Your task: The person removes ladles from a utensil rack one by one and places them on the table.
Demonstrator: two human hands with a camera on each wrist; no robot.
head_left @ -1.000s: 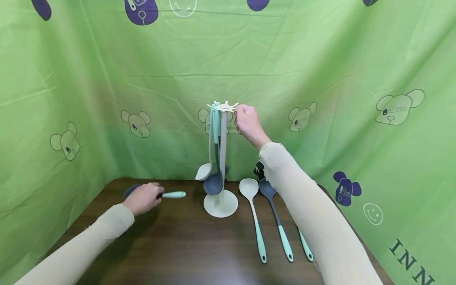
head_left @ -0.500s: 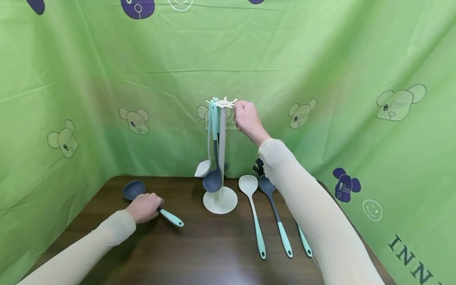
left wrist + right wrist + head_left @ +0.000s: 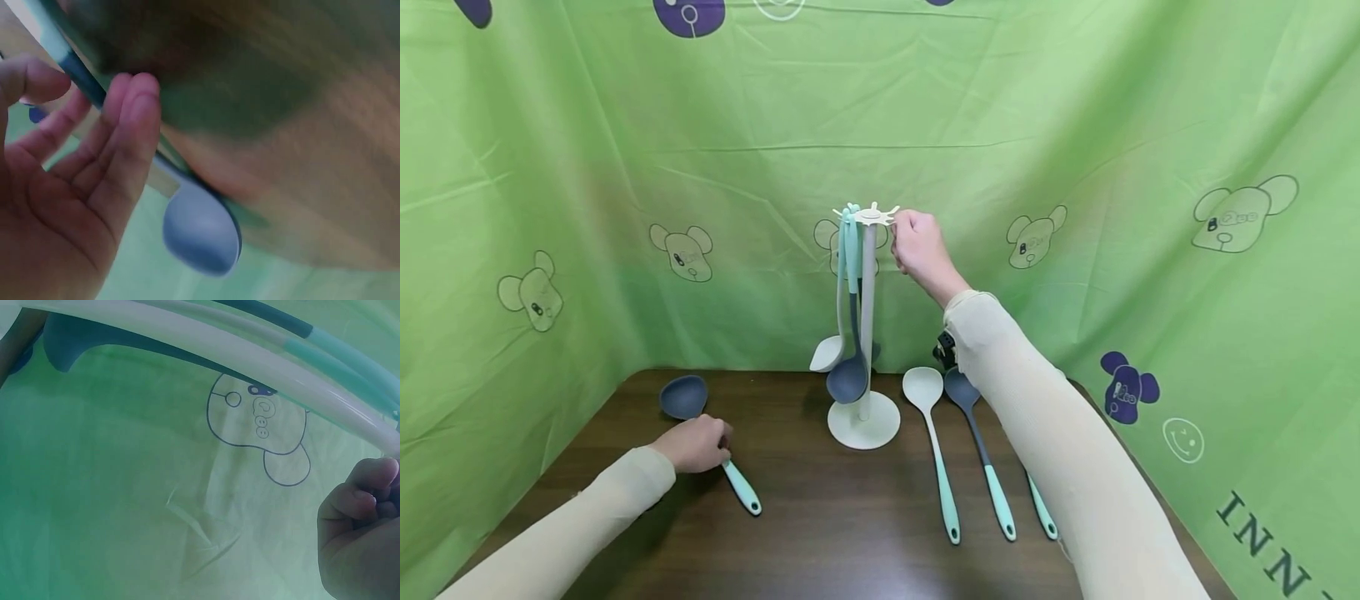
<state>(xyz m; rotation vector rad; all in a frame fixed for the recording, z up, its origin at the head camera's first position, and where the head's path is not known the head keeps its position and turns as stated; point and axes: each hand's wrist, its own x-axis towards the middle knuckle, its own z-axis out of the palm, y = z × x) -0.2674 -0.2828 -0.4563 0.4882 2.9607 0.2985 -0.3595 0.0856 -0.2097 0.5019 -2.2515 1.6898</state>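
A dark blue ladle (image 3: 684, 397) with a mint handle lies on the table at the left. My left hand (image 3: 695, 444) is over its handle; in the left wrist view the thumb and fingers are apart, with the handle passing behind the gap. A white utensil rack (image 3: 867, 317) stands in the middle on a round base. My right hand (image 3: 922, 248) grips the right edge of its hooked top with curled fingers. From the rack's left hooks hang a white ladle (image 3: 827, 354) and a dark blue ladle (image 3: 847, 380); another dark piece shows partly behind the post.
Right of the rack lie a white spoon (image 3: 922, 389) and a dark blue spoon (image 3: 962, 389), both with mint handles. Another mint handle (image 3: 1043, 508) is partly covered by the right sleeve. Green cloth (image 3: 760, 292) encloses the brown table (image 3: 820, 533) at the back and sides.
The ladle at the left has swung so its handle end points more toward the front. My left hand has moved left and toward the front, its fingers loosening. My right hand stays on the rack.
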